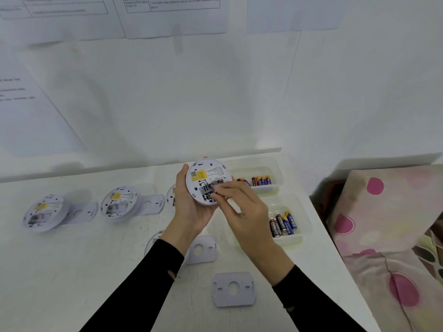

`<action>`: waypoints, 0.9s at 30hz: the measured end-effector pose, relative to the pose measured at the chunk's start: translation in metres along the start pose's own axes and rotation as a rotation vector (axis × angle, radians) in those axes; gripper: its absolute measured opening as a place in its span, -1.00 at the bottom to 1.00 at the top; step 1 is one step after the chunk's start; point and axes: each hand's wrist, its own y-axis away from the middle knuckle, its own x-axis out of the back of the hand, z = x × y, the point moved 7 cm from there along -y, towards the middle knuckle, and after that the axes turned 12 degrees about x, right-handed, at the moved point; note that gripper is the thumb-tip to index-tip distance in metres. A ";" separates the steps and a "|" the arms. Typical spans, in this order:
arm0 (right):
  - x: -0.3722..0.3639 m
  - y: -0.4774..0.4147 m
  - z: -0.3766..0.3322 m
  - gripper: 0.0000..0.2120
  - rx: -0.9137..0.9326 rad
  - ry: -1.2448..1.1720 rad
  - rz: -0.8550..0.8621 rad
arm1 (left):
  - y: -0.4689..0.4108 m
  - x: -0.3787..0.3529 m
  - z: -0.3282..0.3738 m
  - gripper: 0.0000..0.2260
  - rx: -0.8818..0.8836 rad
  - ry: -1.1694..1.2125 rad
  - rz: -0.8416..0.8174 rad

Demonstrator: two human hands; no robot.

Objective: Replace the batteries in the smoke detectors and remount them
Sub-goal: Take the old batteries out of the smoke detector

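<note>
My left hand (191,207) holds a round white smoke detector (203,174) up over the table, its back with a yellow label facing me. My right hand (244,209) pinches a battery (211,189) at the open battery bay of that detector. Two more detectors (43,213) (119,201) lie backs up at the left, bays open. Parts of two other detectors (171,195) (153,240) show behind my left arm. Two clear trays hold batteries: a far tray (254,164) and a near tray (294,238).
Flat white mounting plates lie on the table: one near my arms (232,288), one under my left wrist (202,249), others beside the left detectors (153,203). The table's right edge (335,250) borders a flowered cushion (388,231). Papers hang on the wall behind.
</note>
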 end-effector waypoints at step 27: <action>-0.023 0.021 0.031 -0.16 -0.763 -0.375 -0.012 | 0.000 0.008 -0.009 -0.53 -0.024 -0.066 0.063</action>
